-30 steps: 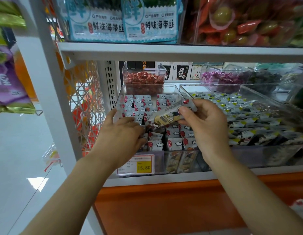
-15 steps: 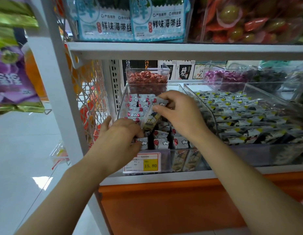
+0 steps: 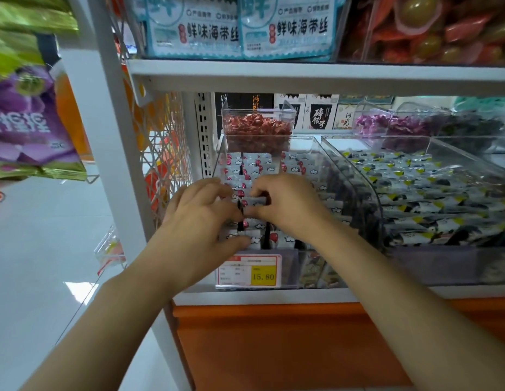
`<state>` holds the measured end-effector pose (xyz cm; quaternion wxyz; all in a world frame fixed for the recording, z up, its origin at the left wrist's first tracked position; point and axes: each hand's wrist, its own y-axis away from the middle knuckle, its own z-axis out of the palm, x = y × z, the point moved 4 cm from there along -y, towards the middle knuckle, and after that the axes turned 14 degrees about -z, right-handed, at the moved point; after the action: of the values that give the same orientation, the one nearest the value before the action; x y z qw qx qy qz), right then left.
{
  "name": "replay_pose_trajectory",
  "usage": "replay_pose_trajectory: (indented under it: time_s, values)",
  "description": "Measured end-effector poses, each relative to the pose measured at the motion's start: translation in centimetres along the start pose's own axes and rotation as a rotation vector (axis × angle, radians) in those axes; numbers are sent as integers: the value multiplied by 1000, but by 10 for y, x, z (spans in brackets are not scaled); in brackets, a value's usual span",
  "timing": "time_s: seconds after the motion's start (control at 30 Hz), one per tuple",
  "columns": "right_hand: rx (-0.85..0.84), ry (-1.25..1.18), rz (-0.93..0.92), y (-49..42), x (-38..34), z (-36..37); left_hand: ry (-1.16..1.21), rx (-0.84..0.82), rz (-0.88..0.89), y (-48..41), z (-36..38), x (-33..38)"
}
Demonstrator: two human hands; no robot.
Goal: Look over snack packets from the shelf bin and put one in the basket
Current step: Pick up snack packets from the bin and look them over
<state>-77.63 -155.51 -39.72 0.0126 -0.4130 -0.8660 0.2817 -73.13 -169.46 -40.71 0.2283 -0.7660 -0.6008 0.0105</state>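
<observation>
A clear shelf bin (image 3: 316, 145) holds several small white snack packets (image 3: 293, 167) printed with red dots and clouds. Both hands are inside the bin near its front. My right hand (image 3: 290, 207) pinches one white snack packet (image 3: 255, 201) by its right end, just above the pile. My left hand (image 3: 200, 218) rests on the packets at the bin's left side with loosely curled fingers. Its fingertips meet that packet's left end and its thumb lies on lower packets. No basket is in view.
A yellow price tag (image 3: 249, 270) reading 15.80 hangs on the bin's front. To the right, a second clear bin (image 3: 378, 198) holds grey-and-yellow packets. A small tub of red sweets (image 3: 257, 128) stands behind. The white shelf above (image 3: 302, 73) overhangs. A white upright post (image 3: 104, 136) stands left.
My right hand moved left and down into the bin; the brownish packet it held is gone and it now pinches a white packet. My left hand stayed in the bin.
</observation>
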Motion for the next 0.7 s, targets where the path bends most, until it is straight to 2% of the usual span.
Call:
replay_pose_trajectory:
  time_s: [0.1,0.17,0.27,0.5,0.6,0.7]
  values:
    - [25,6,-5,0,-3,-1,13,4,-20,1,-2,-4]
    - [-74,91,-69,1,-7,5,36,14,-35,2,-4,-6]
    - [-173,88,-92,3,-6,8,55,19,-44,4,-6,-6]
    - [-24,-45,13,-15,12,-12,98,69,-29,5,-9,-6]
    - [-16,18,11,-26,18,-10,107,94,-17,5,-11,-5]
    - [-77,122,-21,-32,21,0,115,116,-12,4,-13,-4]
